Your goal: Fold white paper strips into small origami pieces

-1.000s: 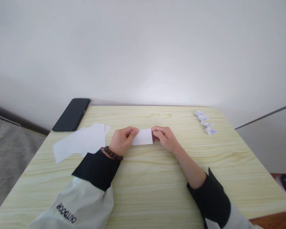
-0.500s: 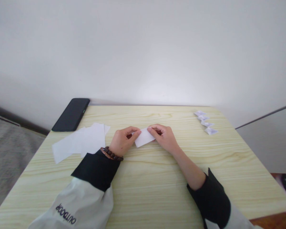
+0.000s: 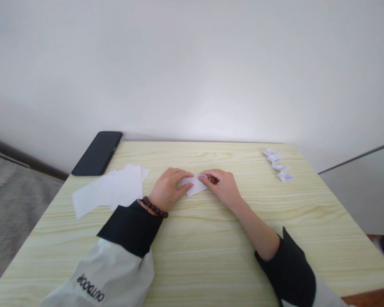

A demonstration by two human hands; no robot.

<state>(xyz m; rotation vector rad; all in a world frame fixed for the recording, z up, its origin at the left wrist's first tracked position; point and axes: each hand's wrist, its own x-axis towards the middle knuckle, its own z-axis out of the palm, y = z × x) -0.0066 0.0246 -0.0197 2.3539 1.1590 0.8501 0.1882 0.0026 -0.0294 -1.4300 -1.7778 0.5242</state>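
A small folded piece of white paper (image 3: 196, 186) lies between my two hands over the middle of the table. My left hand (image 3: 169, 186) grips its left end, thumb at the near side and fingers at the far side. At the right end, my right hand (image 3: 222, 186) pinches the paper between thumb and curled fingers. The fingertips beneath the paper are hidden. Left of my left hand, several loose white paper sheets (image 3: 125, 187) overlap on the table.
The light wood-grain table (image 3: 205, 256) stands against a white wall (image 3: 192, 76). A black phone (image 3: 97, 153) lies at its back left corner. Several small folded paper boats (image 3: 284, 176) sit in a row at the back right.
My left hand has shifted its grip, its thumb and fingers now spread along the paper's left end. The paper shows as a narrower strip. My right hand keeps its pinch.
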